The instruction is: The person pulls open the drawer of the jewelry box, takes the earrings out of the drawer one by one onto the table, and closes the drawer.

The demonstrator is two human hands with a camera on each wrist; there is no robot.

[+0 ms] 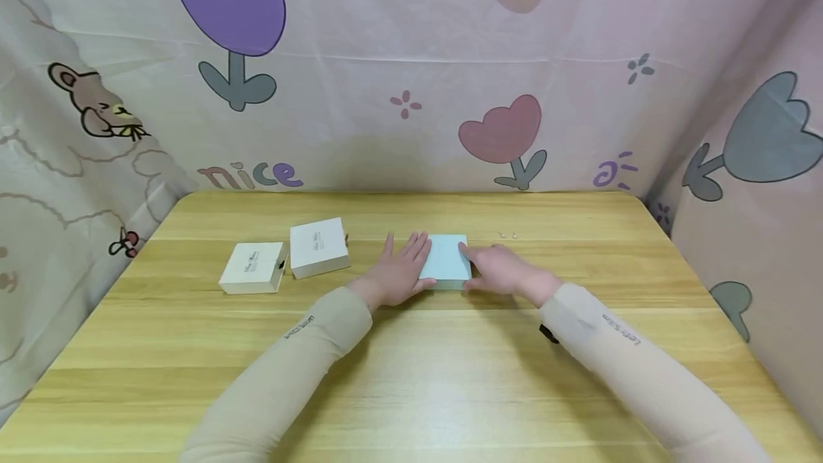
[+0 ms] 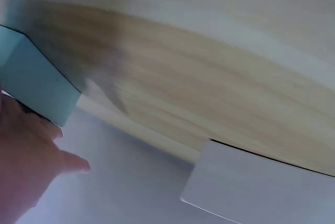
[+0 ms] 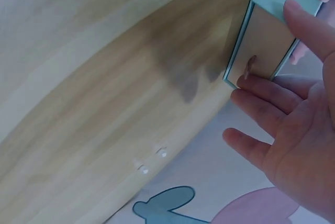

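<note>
- L hand (image 1: 400, 271), ctr of head frame: fingers straight + spread, palm down, fingertips against left edge of the lt-blue box (image 1: 446, 261); not curled round anything.
- R hand (image 1: 504, 269), just rt of ctr: thumb on box top, other fingers nearly straight at its rt end (rt wrist view), hand mostly open.
- Lt-blue box sits on the table btwn my hands, ctr of frame; rt wrist view, upper rt, shows its tan end face w/ a brown tab (image 3: 250, 66). One R fingertip's right by the tab; can't tell if touching.
- 2 small earrings (image 1: 514, 236) (look like it), side by side, rt of ctr, beyond my R hand.
- 2 white boxes w/ dark print, left of ctr: front one (image 1: 252, 267), rear one (image 1: 318, 246) angled.
- Wood-look table (image 1: 418, 384) fills lower frame; patterned curtain (image 1: 360, 27) up top.
</note>
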